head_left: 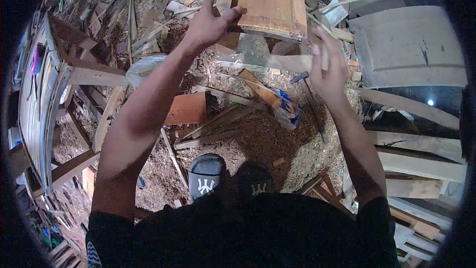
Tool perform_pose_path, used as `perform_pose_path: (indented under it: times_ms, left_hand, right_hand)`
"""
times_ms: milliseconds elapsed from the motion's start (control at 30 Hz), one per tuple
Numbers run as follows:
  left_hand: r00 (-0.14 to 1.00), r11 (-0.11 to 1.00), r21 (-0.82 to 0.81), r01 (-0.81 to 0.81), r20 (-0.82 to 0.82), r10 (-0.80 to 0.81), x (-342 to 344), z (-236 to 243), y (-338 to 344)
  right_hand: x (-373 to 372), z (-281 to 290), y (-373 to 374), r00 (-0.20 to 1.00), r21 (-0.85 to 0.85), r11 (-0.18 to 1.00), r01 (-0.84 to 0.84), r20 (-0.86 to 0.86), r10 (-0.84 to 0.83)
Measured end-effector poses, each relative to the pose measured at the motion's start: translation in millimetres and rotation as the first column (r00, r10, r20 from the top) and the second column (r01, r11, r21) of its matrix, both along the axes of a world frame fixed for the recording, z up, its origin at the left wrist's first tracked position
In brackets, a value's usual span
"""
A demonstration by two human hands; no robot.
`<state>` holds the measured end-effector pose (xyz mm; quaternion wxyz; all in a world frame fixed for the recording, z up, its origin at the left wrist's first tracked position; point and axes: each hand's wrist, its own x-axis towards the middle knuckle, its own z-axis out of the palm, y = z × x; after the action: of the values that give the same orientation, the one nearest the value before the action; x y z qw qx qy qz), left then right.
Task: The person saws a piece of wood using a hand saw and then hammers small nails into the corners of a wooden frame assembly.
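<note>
A framed wooden panel [270, 0], orange-brown with paler side rails, extends away from me at the top of the view. My left hand [210, 25] grips its near left corner, the rail between thumb and fingers. Close to the near right corner is my right hand [327, 64], slightly blurred, its thumb and fingers apart and nothing visible in it. Whether its fingertips touch the panel is unclear. Below the right hand a hammer [311, 104] with a dark handle lies on the ground. Beside it are a wooden offcut [260, 88] and a crumpled blue-and-clear plastic wrapper [287, 111].
Sawdust and scrap wood cover the ground [238, 144] around my sandals [207, 173]. A wooden frame [74, 74] stands on the left, with a clear plastic bag [144, 69] by it. At right are a curved grey panel [406, 47] and several stacked boards [421, 164].
</note>
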<state>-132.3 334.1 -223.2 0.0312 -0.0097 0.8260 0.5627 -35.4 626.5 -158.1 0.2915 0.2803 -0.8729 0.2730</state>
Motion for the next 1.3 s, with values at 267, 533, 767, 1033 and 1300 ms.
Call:
perform_pose_path:
  times_ms: [267, 533, 767, 1033, 1300]
  left_hand:
    - [0.914, 0.971, -0.206, -0.117, -0.405, 0.024, 8, 8, 14]
    - [0.663, 0.804, -0.593, 0.043, -0.585, -0.467, 3, 25, 12]
    - [0.638, 0.767, -0.642, 0.018, -0.583, -0.503, 15, 22, 17]
    - [0.616, 0.755, -0.654, 0.042, -0.578, -0.535, 16, 21, 21]
    - [0.7, 0.798, -0.603, 0.027, -0.559, -0.446, 22, 17, 24]
  right_hand:
    - [117, -112, 106, 0.726, 0.13, 0.861, 0.492, 0.485, -0.489]
    - [171, -146, 114, 0.522, 0.446, 0.763, 0.467, 0.558, -0.645]
    - [125, -125, 103, 0.697, 0.166, 0.893, 0.417, 0.573, -0.432]
    - [-7, -92, 1, 0.708, -0.395, 0.829, 0.395, 0.706, -0.002]
    - [-28, -106, 3, 0.557, -0.565, 0.701, 0.436, 0.781, 0.283]
